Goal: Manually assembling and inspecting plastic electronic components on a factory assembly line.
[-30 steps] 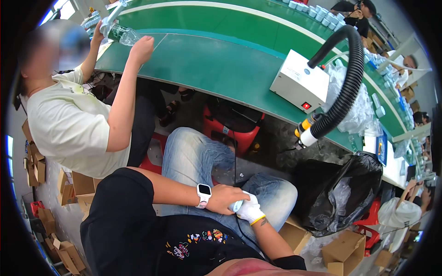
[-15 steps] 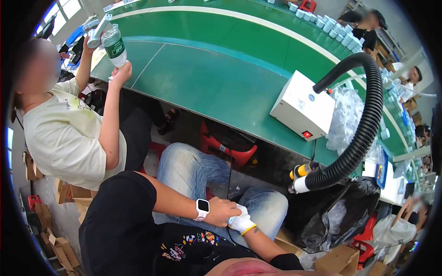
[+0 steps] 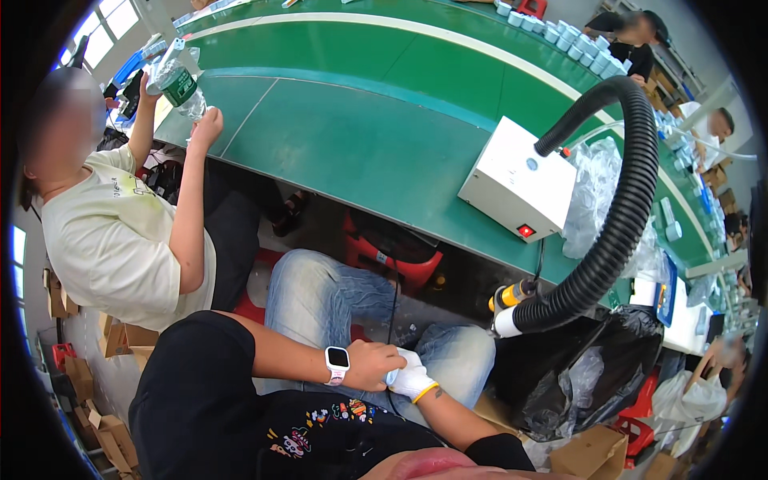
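My left hand (image 3: 374, 365), bare and with a white smartwatch (image 3: 338, 365) on its wrist, is closed over my lap, its fingers curled against my right hand. My right hand (image 3: 411, 378) wears a white knitted glove with a yellow cuff and is closed too. Between the two shows a sliver of a small light-blue piece (image 3: 391, 377), mostly covered by fingers, so its kind is not visible. A thin black cord (image 3: 392, 312) hangs down to the hands and passes by them. Below lie my jeans-clad knees (image 3: 300, 308).
A green workbench (image 3: 336, 136) spans the front, bearing a white box (image 3: 520, 180) with a lit red switch. Its black corrugated hose (image 3: 632, 192) ends in a yellow-and-white nozzle (image 3: 506, 308). A black bag (image 3: 552, 384) stands right. At left, a person holds a green-labelled bottle (image 3: 180, 86).
The person at left has tilted the bottle further over to the left. My hands stay together over my lap, while the whole view has shifted slightly.
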`<control>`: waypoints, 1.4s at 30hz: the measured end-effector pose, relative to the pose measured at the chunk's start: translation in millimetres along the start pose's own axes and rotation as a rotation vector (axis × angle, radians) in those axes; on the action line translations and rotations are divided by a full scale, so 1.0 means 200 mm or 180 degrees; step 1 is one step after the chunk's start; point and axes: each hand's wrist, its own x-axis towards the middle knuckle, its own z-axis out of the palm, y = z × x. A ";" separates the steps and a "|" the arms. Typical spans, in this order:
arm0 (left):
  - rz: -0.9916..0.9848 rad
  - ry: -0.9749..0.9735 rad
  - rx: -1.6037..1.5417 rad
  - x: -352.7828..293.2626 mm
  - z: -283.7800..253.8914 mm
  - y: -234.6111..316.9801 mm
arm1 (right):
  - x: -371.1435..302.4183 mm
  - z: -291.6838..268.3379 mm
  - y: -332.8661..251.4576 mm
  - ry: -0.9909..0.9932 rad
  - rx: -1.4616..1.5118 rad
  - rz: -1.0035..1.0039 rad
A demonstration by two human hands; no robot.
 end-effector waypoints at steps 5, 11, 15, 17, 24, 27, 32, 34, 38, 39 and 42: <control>0.0032 0.0034 0.0105 -0.02 0.00 0.06 | 0.02 -0.04 -0.08 -0.0154 -0.0443 -0.0155; 0.0137 0.0202 0.0215 -0.03 0.03 0.11 | -0.01 -0.05 -0.11 -0.0048 -0.0435 -0.0106; 0.0202 0.0278 0.0207 -0.04 0.05 0.11 | -0.04 -0.04 -0.11 -0.0085 -0.0583 0.0010; 0.0251 0.0301 0.0203 -0.03 0.07 0.10 | -0.05 -0.03 -0.07 -0.0044 -0.0614 -0.0022; 0.0234 0.0304 -0.0016 0.01 0.13 0.06 | -0.09 0.01 0.00 0.0003 -0.0279 0.0325; 0.0265 0.0320 -0.0038 0.02 0.13 0.04 | -0.10 -0.04 -0.04 -0.0066 -0.0368 0.0365; 0.0235 0.0400 -0.0101 0.01 0.11 -0.02 | -0.02 -0.07 -0.06 -0.0097 -0.0542 0.0117; 0.0186 0.0374 -0.0138 0.00 0.10 -0.03 | -0.02 -0.06 -0.04 -0.0093 -0.0327 -0.0029; 0.0083 0.0306 -0.0211 0.00 0.10 -0.04 | -0.03 -0.05 -0.01 -0.0113 -0.0311 -0.0076; 0.0071 0.0284 -0.0225 0.01 0.09 -0.04 | -0.03 -0.05 -0.01 -0.0120 -0.0351 -0.0052; 0.0076 0.0245 -0.0247 0.01 0.10 -0.05 | -0.03 -0.04 0.00 -0.0202 -0.0449 0.0061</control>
